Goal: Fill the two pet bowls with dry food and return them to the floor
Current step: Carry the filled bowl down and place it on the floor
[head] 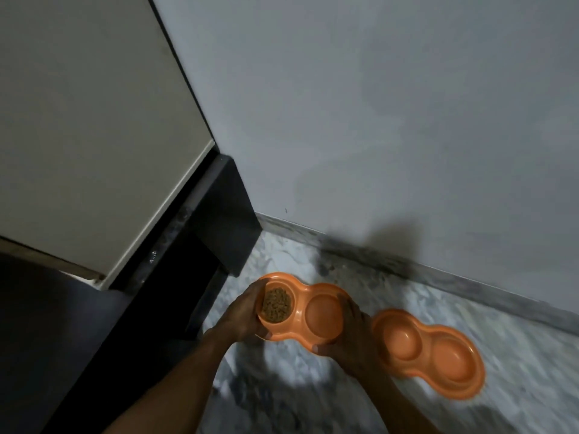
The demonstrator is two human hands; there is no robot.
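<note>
Left hand [247, 314] and right hand [351, 335] each grip one end of the held bowl [322, 313], low over the floor [517, 355]; contact unclear. Kibble [276, 305] sits in its left well only. Second bowl [429, 352] lies on the floor just to the right, both wells empty. Risks: a tilt on set-down spills the kibble, and the second bowl stays unfilled

Both your bare forearms reached forward and down, side by side. Your left hand [242, 314] gripped the left end of the double bowl [322, 314], your right hand [351, 336] its right end, thumbs at the near edge.
</note>
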